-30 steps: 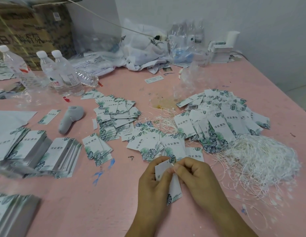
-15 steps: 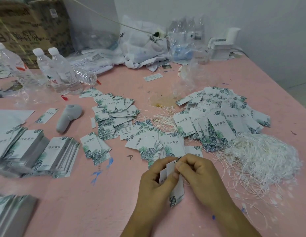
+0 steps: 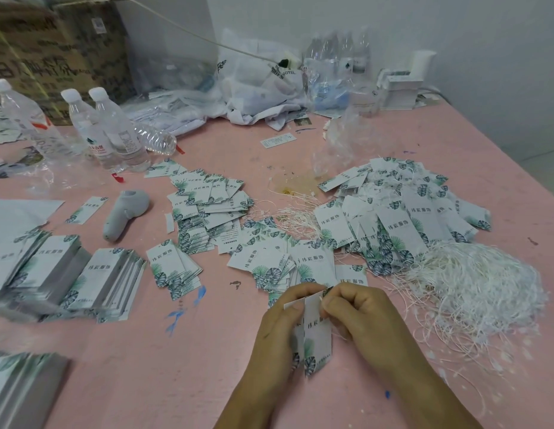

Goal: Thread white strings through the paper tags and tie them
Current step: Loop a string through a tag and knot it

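Near the table's front edge my left hand (image 3: 277, 332) grips a small stack of white paper tags (image 3: 316, 339) with green leaf print, held upright. My right hand (image 3: 359, 314) pinches at the top edge of the front tag, where a thin white string (image 3: 339, 333) hangs down behind the tags. A big tangle of white strings (image 3: 473, 289) lies just to the right of my hands. Loose tags (image 3: 279, 261) lie right beyond my hands, and a heap of tags with strings (image 3: 402, 212) sits further back on the right.
Neat tag stacks (image 3: 93, 274) stand at the left on the pink table (image 3: 176, 382), with another pile (image 3: 207, 205) in the middle. A grey handheld device (image 3: 124, 212), water bottles (image 3: 115, 131), plastic bags (image 3: 257, 85) and a cardboard box (image 3: 53, 51) fill the back.
The tags in my hands have turned more upright with the printed face toward me. My right hand's fingers have shifted onto the tags' top edge.
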A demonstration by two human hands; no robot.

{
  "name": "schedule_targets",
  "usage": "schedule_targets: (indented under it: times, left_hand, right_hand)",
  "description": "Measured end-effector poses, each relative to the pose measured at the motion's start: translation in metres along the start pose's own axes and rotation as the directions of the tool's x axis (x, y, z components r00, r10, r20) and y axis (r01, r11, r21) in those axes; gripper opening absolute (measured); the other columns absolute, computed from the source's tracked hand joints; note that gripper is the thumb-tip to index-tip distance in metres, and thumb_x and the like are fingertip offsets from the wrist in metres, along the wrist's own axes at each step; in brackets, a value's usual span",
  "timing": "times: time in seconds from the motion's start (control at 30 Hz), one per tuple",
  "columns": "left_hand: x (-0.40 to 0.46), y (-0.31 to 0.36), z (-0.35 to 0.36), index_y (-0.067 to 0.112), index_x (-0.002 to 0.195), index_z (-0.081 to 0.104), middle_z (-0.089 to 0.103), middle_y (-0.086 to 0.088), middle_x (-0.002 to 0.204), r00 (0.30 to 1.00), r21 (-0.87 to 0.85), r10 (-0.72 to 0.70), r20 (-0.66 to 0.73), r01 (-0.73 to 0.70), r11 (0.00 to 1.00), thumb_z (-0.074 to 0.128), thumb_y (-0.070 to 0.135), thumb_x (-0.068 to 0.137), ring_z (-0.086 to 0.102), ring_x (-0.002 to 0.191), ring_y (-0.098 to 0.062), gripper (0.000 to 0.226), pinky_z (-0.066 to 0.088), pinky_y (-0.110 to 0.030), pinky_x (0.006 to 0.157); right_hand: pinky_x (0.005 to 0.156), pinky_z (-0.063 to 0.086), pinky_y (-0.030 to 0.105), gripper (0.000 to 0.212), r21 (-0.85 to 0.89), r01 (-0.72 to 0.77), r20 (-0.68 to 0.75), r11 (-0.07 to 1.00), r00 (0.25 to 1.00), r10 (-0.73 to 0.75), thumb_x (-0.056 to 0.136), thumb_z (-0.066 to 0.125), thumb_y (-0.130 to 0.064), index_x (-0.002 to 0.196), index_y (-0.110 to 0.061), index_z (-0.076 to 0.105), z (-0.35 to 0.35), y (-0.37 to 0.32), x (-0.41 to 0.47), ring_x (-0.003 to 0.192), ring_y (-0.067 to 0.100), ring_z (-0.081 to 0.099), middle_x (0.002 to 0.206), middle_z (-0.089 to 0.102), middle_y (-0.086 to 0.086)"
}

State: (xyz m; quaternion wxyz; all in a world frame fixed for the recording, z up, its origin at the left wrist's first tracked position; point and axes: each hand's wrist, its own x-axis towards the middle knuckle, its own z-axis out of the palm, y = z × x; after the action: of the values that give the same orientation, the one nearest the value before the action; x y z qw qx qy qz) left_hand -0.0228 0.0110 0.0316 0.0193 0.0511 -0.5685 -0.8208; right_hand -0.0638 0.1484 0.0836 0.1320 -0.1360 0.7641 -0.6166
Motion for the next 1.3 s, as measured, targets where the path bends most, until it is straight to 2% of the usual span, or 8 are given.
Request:
schedule_targets:
  times: [0.2,0.37,0.57,0.9,1.0,1.1,1.2,1.3]
  left_hand:
    - [0.0,0.004,-0.001,0.02,0.11,0.071,0.073,-0.014,0.101,1.0,0.044,-0.004,-0.031,0.005,0.999,0.06,0.045,0.083,0.068,0.09,-0.026,0.038,0.05,-0.041,0.078]
    - [-0.001,0.009,-0.001,0.02,0.11,0.072,0.074,-0.015,0.104,0.999,0.077,0.011,-0.034,-0.008,0.997,0.067,0.043,0.083,0.07,0.093,-0.029,0.036,0.054,-0.04,0.079]
    - [-0.004,0.016,-0.001,0.026,0.107,0.075,0.076,-0.006,0.1,0.999,0.145,0.033,-0.003,-0.032,0.989,0.071,0.038,0.083,0.072,0.089,-0.017,0.027,0.056,-0.026,0.073]
    - [-0.006,0.021,-0.003,0.027,0.097,0.079,0.076,-0.002,0.086,1.0,0.174,0.026,0.012,-0.027,0.984,0.08,0.039,0.073,0.067,0.075,-0.013,0.026,0.053,-0.03,0.067]
    - [-0.005,0.02,-0.003,0.031,0.098,0.079,0.077,0.0,0.088,1.0,0.191,0.015,-0.022,-0.01,0.982,0.08,0.042,0.07,0.068,0.075,-0.01,0.03,0.052,-0.026,0.067]
    - [-0.005,0.019,-0.003,0.029,0.1,0.078,0.077,-0.005,0.088,0.999,0.175,0.004,-0.04,0.003,0.985,0.082,0.041,0.068,0.068,0.075,-0.014,0.035,0.053,-0.029,0.066]
    - [-0.005,0.018,-0.003,0.024,0.101,0.078,0.077,-0.01,0.085,0.999,0.136,0.012,-0.043,-0.006,0.991,0.083,0.033,0.068,0.069,0.074,-0.017,0.034,0.055,-0.029,0.064]
    - [-0.005,0.018,-0.003,0.02,0.102,0.077,0.076,-0.014,0.085,0.999,0.092,0.028,-0.032,-0.025,0.995,0.083,0.026,0.07,0.069,0.074,-0.022,0.033,0.056,-0.034,0.064]
  right_hand:
    - [0.047,0.033,0.014,0.029,0.029,-0.008,-0.001,1.0,1.0,0.008,0.082,0.059,-0.036,0.056,-0.023,0.061,0.0,0.001,-0.001,0.045,0.006,0.038,0.045,0.045,-0.01]
    - [0.047,0.034,0.01,0.034,0.003,-0.004,-0.008,1.0,1.0,0.004,0.093,0.063,-0.021,0.059,-0.024,0.065,-0.003,0.004,0.001,0.043,-0.001,0.042,0.045,0.052,-0.014]
    - [0.045,0.034,0.012,0.03,-0.004,-0.079,0.0,0.997,0.997,0.079,0.09,0.067,-0.022,0.06,-0.023,0.067,-0.007,0.004,0.001,0.041,0.0,0.043,0.043,0.053,-0.012]
    - [0.043,0.032,0.013,0.031,0.023,-0.206,0.053,0.978,0.977,0.205,0.079,0.075,-0.033,0.053,-0.019,0.065,-0.017,0.005,0.001,0.038,0.003,0.04,0.043,0.049,-0.008]
    - [0.04,0.033,0.014,0.024,0.073,-0.218,0.025,0.973,0.976,0.217,0.074,0.079,-0.032,0.068,-0.016,0.062,-0.019,0.005,0.001,0.04,0.005,0.046,0.049,0.057,-0.004]
    - [0.046,0.041,0.021,0.034,0.083,-0.204,0.035,0.975,0.979,0.202,0.07,0.082,-0.038,0.085,-0.016,0.062,-0.019,0.006,0.002,0.05,0.015,0.058,0.063,0.068,0.009]
    - [0.049,0.044,0.021,0.027,0.133,-0.193,0.09,0.972,0.979,0.182,0.07,0.084,-0.035,0.067,-0.019,0.063,-0.017,0.009,0.001,0.053,0.015,0.055,0.059,0.062,0.007]
    - [0.043,0.04,0.015,0.025,0.24,-0.247,0.16,0.939,0.964,0.213,0.069,0.081,-0.027,0.062,-0.017,0.059,-0.015,0.01,0.001,0.044,0.008,0.051,0.052,0.059,0.0]
